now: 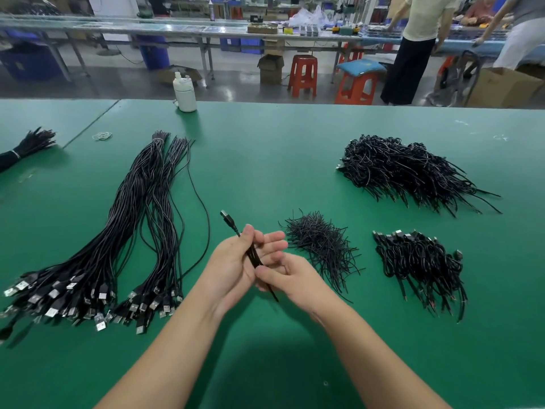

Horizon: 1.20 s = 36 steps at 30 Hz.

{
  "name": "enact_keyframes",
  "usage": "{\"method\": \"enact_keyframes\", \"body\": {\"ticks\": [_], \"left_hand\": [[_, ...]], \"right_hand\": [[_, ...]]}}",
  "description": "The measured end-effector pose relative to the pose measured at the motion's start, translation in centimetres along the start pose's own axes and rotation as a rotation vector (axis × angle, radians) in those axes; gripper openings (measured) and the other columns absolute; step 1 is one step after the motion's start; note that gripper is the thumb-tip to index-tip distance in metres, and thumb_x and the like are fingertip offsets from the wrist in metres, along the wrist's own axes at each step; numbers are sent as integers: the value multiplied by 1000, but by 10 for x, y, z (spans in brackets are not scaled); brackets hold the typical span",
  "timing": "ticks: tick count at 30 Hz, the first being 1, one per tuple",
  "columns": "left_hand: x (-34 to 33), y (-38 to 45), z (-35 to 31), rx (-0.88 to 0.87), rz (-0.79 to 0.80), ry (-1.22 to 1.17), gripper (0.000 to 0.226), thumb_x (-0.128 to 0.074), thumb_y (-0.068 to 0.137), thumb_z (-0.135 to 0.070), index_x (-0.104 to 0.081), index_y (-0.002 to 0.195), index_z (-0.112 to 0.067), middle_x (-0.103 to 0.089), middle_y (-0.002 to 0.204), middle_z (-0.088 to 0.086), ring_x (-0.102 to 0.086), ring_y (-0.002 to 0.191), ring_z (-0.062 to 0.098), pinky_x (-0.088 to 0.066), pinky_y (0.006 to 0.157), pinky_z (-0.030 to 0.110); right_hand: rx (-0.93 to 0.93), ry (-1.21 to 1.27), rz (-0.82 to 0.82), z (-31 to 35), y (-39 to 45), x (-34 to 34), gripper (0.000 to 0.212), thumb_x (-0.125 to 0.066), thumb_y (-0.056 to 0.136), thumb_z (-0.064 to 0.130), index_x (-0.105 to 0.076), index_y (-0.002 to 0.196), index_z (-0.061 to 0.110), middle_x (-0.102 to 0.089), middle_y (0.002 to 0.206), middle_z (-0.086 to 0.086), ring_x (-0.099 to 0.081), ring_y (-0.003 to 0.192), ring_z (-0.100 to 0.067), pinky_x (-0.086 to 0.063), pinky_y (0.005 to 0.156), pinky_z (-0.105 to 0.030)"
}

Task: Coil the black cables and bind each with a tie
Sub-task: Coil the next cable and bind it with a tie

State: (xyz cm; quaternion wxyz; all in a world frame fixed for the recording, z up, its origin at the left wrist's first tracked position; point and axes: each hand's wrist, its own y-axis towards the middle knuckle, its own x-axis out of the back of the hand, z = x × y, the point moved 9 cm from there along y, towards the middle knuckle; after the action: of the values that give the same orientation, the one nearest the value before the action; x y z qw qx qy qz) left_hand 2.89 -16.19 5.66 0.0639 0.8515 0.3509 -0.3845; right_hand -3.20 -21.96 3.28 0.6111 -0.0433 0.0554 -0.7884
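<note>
My left hand [236, 261] holds a folded black cable [253, 255] in its palm, thumb curled over the strands; the cable's USB plug [226, 217] sticks out above the hand. My right hand [290, 276] pinches the lower part of the same cable, whose end pokes out below the fingers. A heap of short black ties [321, 246] lies just right of my hands. Long uncoiled cables [124, 231] stretch over the left of the green table [265, 160]. Bound coils sit in a small pile [421, 267] and a big pile [413, 172] on the right.
A white bottle [185, 93] stands at the table's far edge. Another tied cable bundle [26, 146] lies at far left, with a rubber band [102, 136] near it. Beyond the table are orange stools [303, 75], benches and people standing.
</note>
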Motion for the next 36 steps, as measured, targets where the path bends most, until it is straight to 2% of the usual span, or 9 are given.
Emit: {"method": "enact_keyframes", "body": {"ticks": [5,9,12,16,19,22,27,31,36], "left_hand": [[-8,-3,7,96,101,99,32,-53,93,-22,-58,70,1,-68,98,32,-73,81,34,-62,70,35],[-15,-4,10,182,188,296,36,-51,94,-23,-58,63,-6,-67,98,34,-71,83,37,-60,76,37],[-18,-6,11,239,238,366,39,-49,96,-24,-62,63,-8,-67,101,33,-70,87,37,-59,78,36],[-15,-8,13,266,229,355,39,-50,96,-25,-65,66,-5,-68,102,30,-71,88,35,-59,78,34],[-17,-13,13,314,309,454,39,-51,99,-26,-70,78,0,-66,111,32,-68,99,33,-56,87,33],[-18,-19,5,350,387,648,38,-51,101,-26,-73,86,1,-67,112,30,-65,106,31,-51,87,29],[-4,-15,-1,233,184,979,39,-52,101,-27,-77,78,-9,-74,83,10,-68,85,22,-49,97,41],[-5,-18,-6,172,138,1059,39,-50,103,-24,-78,79,-14,-76,83,4,-69,85,18,-49,99,39],[-10,-20,-2,179,146,1183,40,-51,102,-26,-78,77,-10,-77,81,2,-72,85,16,-51,90,27]], "right_hand": [[108,182,-60,6,-3,7,58,-79,74,-5,-57,126,11,-70,118,-8,-65,112,-20,-49,100,-30],[179,133,-128,7,-6,6,28,-73,74,-5,-57,92,9,-50,71,5,-43,61,-8,-41,70,-16],[197,158,-130,5,-7,1,24,-71,76,-5,-49,83,4,-39,72,-7,-29,66,-21,-35,66,-21],[194,139,-116,3,-7,0,32,-80,72,1,-64,96,16,-65,79,2,-59,74,-12,-50,79,-21],[175,106,-139,-2,-7,0,24,-80,74,5,-60,88,6,-48,62,5,-40,59,-11,-44,66,-26],[129,15,-215,-9,-11,3,26,-82,74,18,-65,92,13,-61,67,6,-49,62,-8,-48,63,-28],[202,-447,-337,3,-15,3,15,-66,77,25,-56,87,29,-55,78,12,-48,70,-2,-42,67,-20],[220,-345,-291,9,-16,2,31,-66,76,15,-59,91,41,-57,82,15,-52,75,-1,-42,67,-13],[158,-327,-333,-1,-17,3,19,-70,76,19,-57,89,22,-62,84,2,-55,74,-11,-47,69,-27]]}}
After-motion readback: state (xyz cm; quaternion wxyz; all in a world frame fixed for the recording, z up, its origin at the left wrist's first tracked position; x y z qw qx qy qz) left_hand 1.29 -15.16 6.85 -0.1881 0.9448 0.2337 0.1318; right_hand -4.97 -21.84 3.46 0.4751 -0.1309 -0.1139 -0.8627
